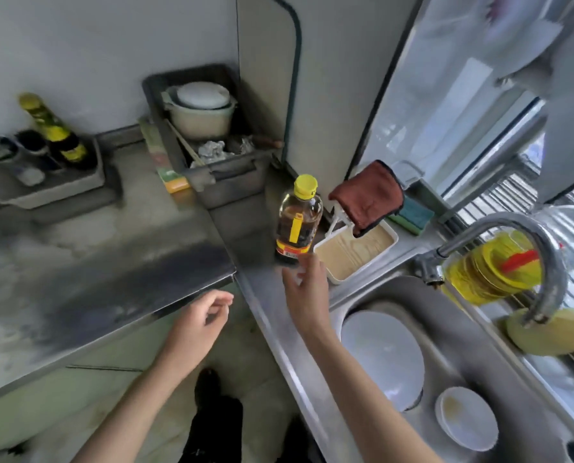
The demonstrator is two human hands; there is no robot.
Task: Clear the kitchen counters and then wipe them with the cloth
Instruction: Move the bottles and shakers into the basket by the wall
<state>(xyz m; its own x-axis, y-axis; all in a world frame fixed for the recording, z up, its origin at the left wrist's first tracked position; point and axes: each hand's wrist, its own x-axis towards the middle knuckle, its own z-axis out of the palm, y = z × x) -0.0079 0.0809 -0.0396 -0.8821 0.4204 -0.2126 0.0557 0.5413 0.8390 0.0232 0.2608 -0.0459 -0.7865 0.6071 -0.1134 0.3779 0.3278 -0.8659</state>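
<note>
Amber liquid showed in the yellow-capped clear plastic bottle [298, 222], upright on the steel counter [262, 295] just beside the white plastic tray [352, 257], where the rust-brown cloth [367, 197] hung. The right hand [307, 289] was held out at its base, fingers spread, perhaps touching. The left hand [200, 324] was loosely curled and empty. Gripping the bottle's waist seemed steadiest.

Right hand [307, 289], fingers relaxed and spread, sits at the base of the upright yellow-capped bottle [298, 222] on the counter [252, 228] corner; too blurred to tell if they touch. Left hand [202, 324] is loosely curled, holding nothing, just off the counter's front edge. Brown cloth [367, 197] hangs over the back of the white tray [355, 252] just right of the bottle; sink [472, 329] holds a plate [382, 355] and a small dish [466, 422].
</note>
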